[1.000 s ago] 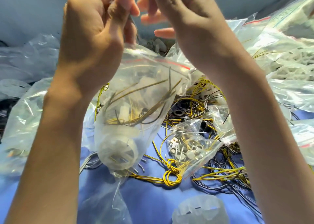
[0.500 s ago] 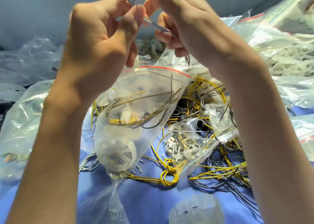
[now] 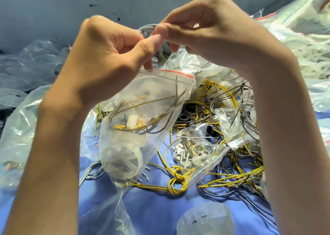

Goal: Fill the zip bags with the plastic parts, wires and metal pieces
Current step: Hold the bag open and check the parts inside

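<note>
A clear zip bag (image 3: 142,127) with a red strip at its mouth hangs in mid-air, holding yellow and dark wires and a white plastic ring part. My left hand (image 3: 107,59) grips the bag's top edge between thumb and fingers. My right hand (image 3: 205,29) meets it at the thumb tips and pinches a grey wire coil (image 3: 148,28) just above the bag's mouth. Below on the blue cloth (image 3: 160,213) lie loose yellow wires (image 3: 176,183) and a small bag of metal pieces (image 3: 194,156).
Piles of clear bags (image 3: 26,74) cover the left. More filled bags of white plastic parts (image 3: 307,38) are heaped at the right. A white plastic ring part (image 3: 205,220) lies at the front. Dark wires (image 3: 241,195) tangle at the right. A grey wall rises behind.
Both hands have come down lower in view together with the bag. The grey wire coil held by my right hand now sits close above the bag's mouth.
</note>
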Motion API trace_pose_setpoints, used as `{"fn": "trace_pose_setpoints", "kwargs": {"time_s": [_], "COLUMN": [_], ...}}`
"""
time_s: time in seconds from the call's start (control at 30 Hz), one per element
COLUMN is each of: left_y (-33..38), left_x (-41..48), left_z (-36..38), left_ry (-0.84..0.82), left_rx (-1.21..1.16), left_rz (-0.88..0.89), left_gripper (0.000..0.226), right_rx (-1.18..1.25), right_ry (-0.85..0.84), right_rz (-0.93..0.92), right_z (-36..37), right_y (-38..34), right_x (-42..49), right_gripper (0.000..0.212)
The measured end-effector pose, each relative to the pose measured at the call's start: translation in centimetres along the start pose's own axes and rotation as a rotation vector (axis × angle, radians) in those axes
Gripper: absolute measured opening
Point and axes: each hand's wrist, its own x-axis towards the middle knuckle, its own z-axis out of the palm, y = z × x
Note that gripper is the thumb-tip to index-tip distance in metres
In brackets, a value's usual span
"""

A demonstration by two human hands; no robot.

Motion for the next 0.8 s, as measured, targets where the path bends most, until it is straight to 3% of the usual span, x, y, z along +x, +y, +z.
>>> {"fn": "trace_pose_setpoints", "kwargs": {"time_s": [0.2,0.33,0.43,0.63,0.8], "left_y": [0.73,0.84,1.08,0.88,0.73], "left_x": [0.07,0.14,0.08,0.15,0.19], "left_z": [-0.30,-0.16,-0.01,-0.06,-0.14], "left_ry": [0.107,0.112,0.113,0.107,0.112], "left_rx": [0.073,0.098,0.130,0.128,0.119], "left_rz": [0.070,0.099,0.139,0.143,0.143], "left_gripper": [0.041,0.049,0.055,0.055,0.054], "right_rx": [-0.053,-0.102,-0.071,-0.094,-0.081], "right_ry": [-0.115,-0.200,-0.167,-0.341,-0.336], "right_rz": [0.002,-0.002,0.005,-0.002,-0.009], "right_z": [-0.29,0.09,0.16,0.01,-0.04], "right_y": [0.22,0.11,0.14,-0.29,-0.49], "right_x": [-0.38,-0.33,-0.28,-0.72,-0.70], "right_gripper": [0.023,0.027,0.021,0.022,0.023]}}
